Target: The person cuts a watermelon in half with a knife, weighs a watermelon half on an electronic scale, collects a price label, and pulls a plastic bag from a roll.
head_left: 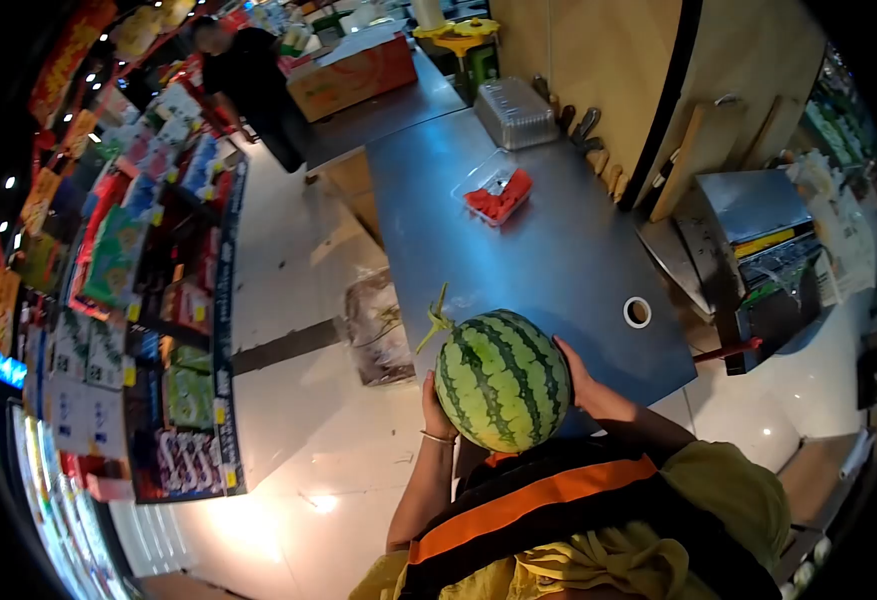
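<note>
A whole striped watermelon [503, 381] with a curly green stem is held between my two hands, close to my body at the near edge of the metal table [548, 250]. My left hand [437, 407] presses on its left side. On its right side lies my right hand [575, 374], partly hidden behind the fruit. Farther up the table, an open clear plastic tray [465, 186] holds pieces of red fruit flesh [501, 197].
Stacked clear containers [518, 114] and several knives [586, 125] are at the table's back right. A roll of tape [637, 312] lies at right. Shelves of packaged goods [118, 290] line the left. A person [253, 85] stands beyond, near a cardboard box [353, 80].
</note>
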A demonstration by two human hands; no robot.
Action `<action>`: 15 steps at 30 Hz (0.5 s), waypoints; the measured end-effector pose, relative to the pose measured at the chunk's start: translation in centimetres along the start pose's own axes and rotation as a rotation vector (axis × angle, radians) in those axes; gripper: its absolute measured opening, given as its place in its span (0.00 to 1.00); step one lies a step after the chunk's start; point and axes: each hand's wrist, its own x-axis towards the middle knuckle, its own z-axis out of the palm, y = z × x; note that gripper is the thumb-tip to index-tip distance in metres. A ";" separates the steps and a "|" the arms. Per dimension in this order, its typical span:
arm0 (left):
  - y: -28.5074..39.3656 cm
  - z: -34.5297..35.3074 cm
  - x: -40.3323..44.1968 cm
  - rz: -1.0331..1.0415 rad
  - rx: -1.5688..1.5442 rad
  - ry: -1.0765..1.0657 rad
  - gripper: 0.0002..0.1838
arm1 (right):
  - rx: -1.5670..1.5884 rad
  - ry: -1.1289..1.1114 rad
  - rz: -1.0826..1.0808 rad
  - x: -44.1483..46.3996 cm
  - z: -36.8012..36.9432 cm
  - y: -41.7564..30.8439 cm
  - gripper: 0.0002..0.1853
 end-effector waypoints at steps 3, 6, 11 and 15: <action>2.7 -1.7 3.1 -0.132 -0.108 -0.050 0.27 | 0.013 0.134 -0.016 1.5 2.9 0.0 0.29; 5.4 -3.9 5.8 -0.190 -0.085 -0.034 0.27 | 0.120 0.148 0.024 3.4 6.6 0.1 0.27; 6.9 -3.6 8.0 -0.157 -0.109 -0.049 0.28 | -0.214 0.215 -0.101 7.3 5.5 -1.9 0.28; 6.2 -3.6 9.8 -0.065 0.034 -0.004 0.28 | -0.893 0.436 -0.301 13.2 4.3 -8.4 0.33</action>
